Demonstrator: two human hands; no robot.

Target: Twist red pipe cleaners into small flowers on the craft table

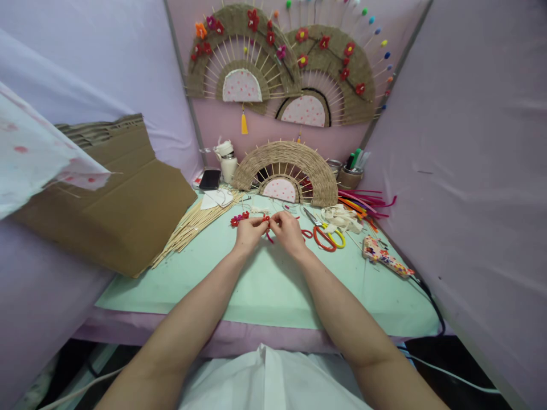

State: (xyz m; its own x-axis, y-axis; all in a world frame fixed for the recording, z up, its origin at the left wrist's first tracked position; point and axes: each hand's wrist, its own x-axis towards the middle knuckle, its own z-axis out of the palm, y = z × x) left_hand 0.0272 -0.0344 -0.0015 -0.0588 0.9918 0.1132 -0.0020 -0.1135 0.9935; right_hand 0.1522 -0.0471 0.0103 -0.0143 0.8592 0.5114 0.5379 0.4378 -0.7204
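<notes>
My left hand (pixel 250 233) and my right hand (pixel 288 230) meet above the middle of the table, fingertips pinched together on a small red pipe cleaner (pixel 265 219). It looks bent into a small shape, and a loose end hangs below the fingers. How much of it lies inside the fingers is hidden. Just left of my left hand lie small red and purple pipe-cleaner flowers (pixel 239 218). Beyond my right hand is a curled red piece (pixel 306 233). Scissors with red and yellow handles (pixel 327 238) lie to its right.
A woven fan (pixel 282 154) stands behind my hands. Thin bamboo sticks (pixel 192 228) and a large cardboard sheet (pixel 111 199) are at left. At right are a glue gun (pixel 384 257) with a cord, coloured pipe cleaners (pixel 363 199) and a pen holder (pixel 349 177). A white bottle (pixel 228 162) stands behind.
</notes>
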